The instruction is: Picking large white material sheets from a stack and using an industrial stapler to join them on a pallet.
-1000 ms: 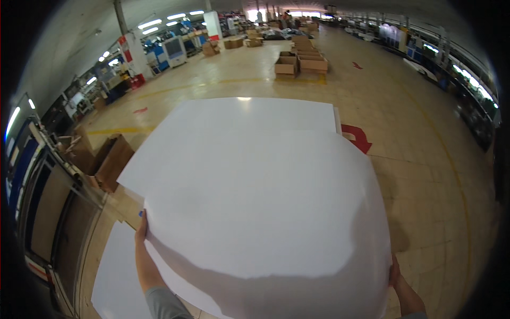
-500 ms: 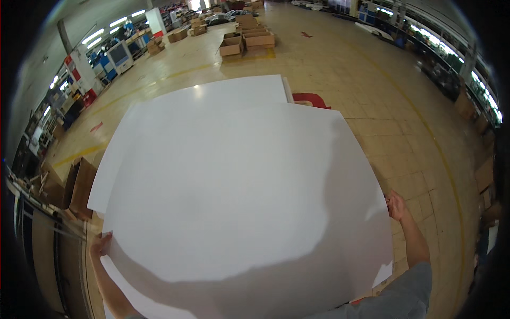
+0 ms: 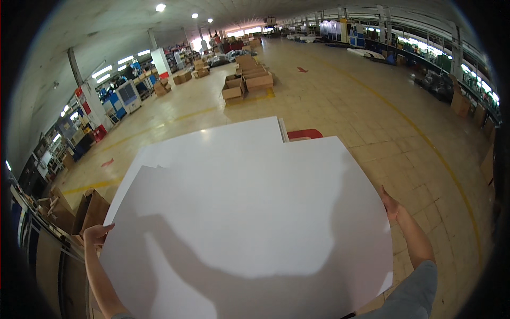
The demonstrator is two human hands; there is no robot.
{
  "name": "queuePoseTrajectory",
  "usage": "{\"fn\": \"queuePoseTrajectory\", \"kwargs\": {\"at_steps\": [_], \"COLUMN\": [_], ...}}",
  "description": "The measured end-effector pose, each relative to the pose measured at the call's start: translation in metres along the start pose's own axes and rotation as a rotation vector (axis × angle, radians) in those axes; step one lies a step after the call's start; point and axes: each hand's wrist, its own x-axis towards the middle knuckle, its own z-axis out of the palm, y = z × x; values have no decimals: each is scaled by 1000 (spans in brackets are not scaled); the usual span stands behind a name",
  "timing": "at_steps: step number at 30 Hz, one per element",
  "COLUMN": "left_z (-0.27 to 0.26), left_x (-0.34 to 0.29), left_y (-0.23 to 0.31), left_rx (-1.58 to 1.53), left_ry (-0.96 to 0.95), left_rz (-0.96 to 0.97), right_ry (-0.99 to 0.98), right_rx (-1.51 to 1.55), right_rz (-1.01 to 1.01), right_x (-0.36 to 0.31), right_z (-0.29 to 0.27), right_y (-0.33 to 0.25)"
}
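A large white sheet (image 3: pixel 255 207) spreads across the middle, its surface smooth and partly shaded. My left hand (image 3: pixel 98 234) grips its left edge, thumb on top and fingers hidden beneath. At the right edge my right hand (image 3: pixel 391 204) is closed on the same sheet, its fingertips partly behind the edge. Under the far side lies another white sheet (image 3: pixel 234 134), sticking out beyond the upper one at the far left. Behind the far right corner of that lower sheet, a red curved piece (image 3: pixel 306 134) shows; most of it is covered.
Tiled floor (image 3: pixel 340 85) with yellow lines surrounds the sheets. Open cardboard boxes (image 3: pixel 258 81) stand ahead, and a tall open box (image 3: pixel 91 212) is close by my left hand. A metal-framed rack (image 3: pixel 58 242) stands at the near left. Long workbenches (image 3: pixel 435 61) run along the right side.
The view has tipped up, so more of the hall shows. The upper sheet's far left corner has lifted or bent, uncovering more of the sheet below. Both hands keep their hold.
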Motion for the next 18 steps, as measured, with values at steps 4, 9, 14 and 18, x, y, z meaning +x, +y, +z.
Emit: {"fn": "queuePoseTrajectory", "kwargs": {"at_steps": [4,9,14,18], "left_z": [-13,30,14,14], "left_x": [14,-1,14,-4], "left_y": [18,122,118,120], "left_rx": [19,325,783,334], "left_ry": [129,305,406,681], "left_rz": [-127,-32,270,586], "right_ry": [-143,-65,185,272], "right_rx": [145,105,-72,-288], "right_rz": [-96,-31,0,-13], "right_x": [4,-15,2,-24], "right_z": [-4,-12,-16,17], "right_y": [-2,-2,17,-12]}}
